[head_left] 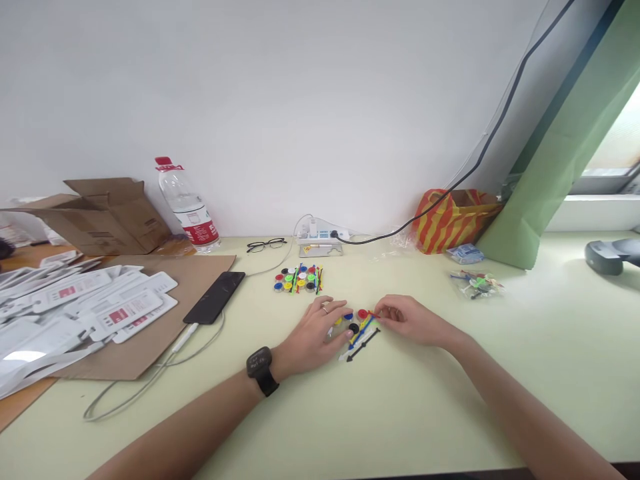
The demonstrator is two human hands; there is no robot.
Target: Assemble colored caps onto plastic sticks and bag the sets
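Observation:
My left hand (316,337) lies over several small round coloured discs, its fingers stretched and apart. A blue disc (349,316), a yellow disc (338,321) and a black disc (354,328) show beside its fingers. The red disc (363,314) sits between my two hands. Finger and thumb of my right hand (407,320) pinch the end of a red arrow-shaped plastic spinner (373,315). Below it, slanting side by side, are a blue arrow (367,328), yellow and white ones partly covered, and a black arrow (364,345).
Behind my hands is a neat group of discs and arrows (299,279). Bagged arrows (477,285) lie right, near a striped bag (453,220). Leftward are a phone (215,297), a bottle (189,207), white tags (125,313) on cardboard, and a box (115,220). Glasses (266,245) lie behind.

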